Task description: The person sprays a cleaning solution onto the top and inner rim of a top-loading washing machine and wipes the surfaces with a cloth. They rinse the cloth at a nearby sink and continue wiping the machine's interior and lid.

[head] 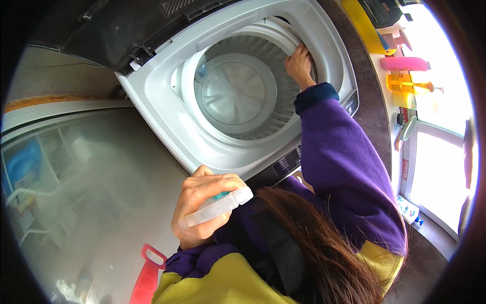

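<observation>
A top-loading washing machine (152,114) stands before me with its dark lid (102,34) raised, and its perforated metal drum (235,91) shows inside. My right hand (300,64) rests on the drum's white rim at the right, with its fingertips partly hidden beyond the rim. Near the machine's front edge, my left hand (205,209) grips a translucent white plastic object (216,209), perhaps a bottle or handle, with a bit of teal showing beside it. A small bluish thing (201,70) lies at the drum's left side.
Right of the machine, a ledge by the window holds a pink bottle (404,64), an amber pump bottle (408,83) and a yellow container (364,26). A white bottle with a blue pump (409,210) is lower right. A red silicone strip (146,279) lies at the lower left.
</observation>
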Available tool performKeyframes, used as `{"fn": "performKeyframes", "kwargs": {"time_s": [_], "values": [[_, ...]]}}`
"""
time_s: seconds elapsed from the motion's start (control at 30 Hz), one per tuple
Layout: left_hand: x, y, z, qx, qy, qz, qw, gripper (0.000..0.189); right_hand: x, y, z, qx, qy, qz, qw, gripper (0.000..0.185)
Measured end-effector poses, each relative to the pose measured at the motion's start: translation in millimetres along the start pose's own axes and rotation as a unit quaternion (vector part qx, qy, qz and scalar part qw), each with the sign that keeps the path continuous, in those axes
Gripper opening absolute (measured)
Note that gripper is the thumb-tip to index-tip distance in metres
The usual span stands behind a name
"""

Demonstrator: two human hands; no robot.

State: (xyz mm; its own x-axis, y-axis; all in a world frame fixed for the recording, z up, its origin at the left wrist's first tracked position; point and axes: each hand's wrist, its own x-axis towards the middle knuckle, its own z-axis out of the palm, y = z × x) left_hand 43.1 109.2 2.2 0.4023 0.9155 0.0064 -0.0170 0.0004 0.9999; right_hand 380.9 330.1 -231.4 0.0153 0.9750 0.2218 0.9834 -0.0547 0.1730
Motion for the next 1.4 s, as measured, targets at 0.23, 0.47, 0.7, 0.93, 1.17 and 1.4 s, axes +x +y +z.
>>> {"fn": "performKeyframes", "kwargs": {"time_s": [0.23, 0.47, 0.7, 0.93, 1.17, 1.4], "values": [[-0.8, 3.3, -2.8, -0.005, 0.003, -0.014, 1.0, 0.036, -1.8, 11.6, 1.8, 0.107, 0.001, 0.061, 0.992, 0.052], [-6.9, 0.4, 0.4, -0.019, 0.006, 0.001, 1.0, 0.036, -13.2, 16.0, 3.1, 0.08, -0.013, 0.086, 0.993, 0.042], [-13.0, -1.6, -2.8, 0.0, -0.027, 0.048, 0.998, 0.039, -30.9, 21.6, -0.6, 0.087, -0.039, 0.095, 0.991, 0.051], [-20.4, 2.7, -1.8, 0.007, -0.011, 0.028, 1.0, 0.037, -37.5, 17.4, 2.8, 0.031, -0.077, 0.14, 0.987, 0.055], [-19.6, 3.2, -8.7, 0.001, -0.026, 0.062, 0.998, 0.041, -36.8, 12.2, -20.4, -0.185, -0.245, -0.028, 0.951, 0.049], [-21.6, 2.2, -9.2, 0.019, -0.002, 0.041, 0.999, 0.034, -4.4, -12.5, -26.7, -0.014, -0.202, 0.232, 0.951, 0.044]]}}
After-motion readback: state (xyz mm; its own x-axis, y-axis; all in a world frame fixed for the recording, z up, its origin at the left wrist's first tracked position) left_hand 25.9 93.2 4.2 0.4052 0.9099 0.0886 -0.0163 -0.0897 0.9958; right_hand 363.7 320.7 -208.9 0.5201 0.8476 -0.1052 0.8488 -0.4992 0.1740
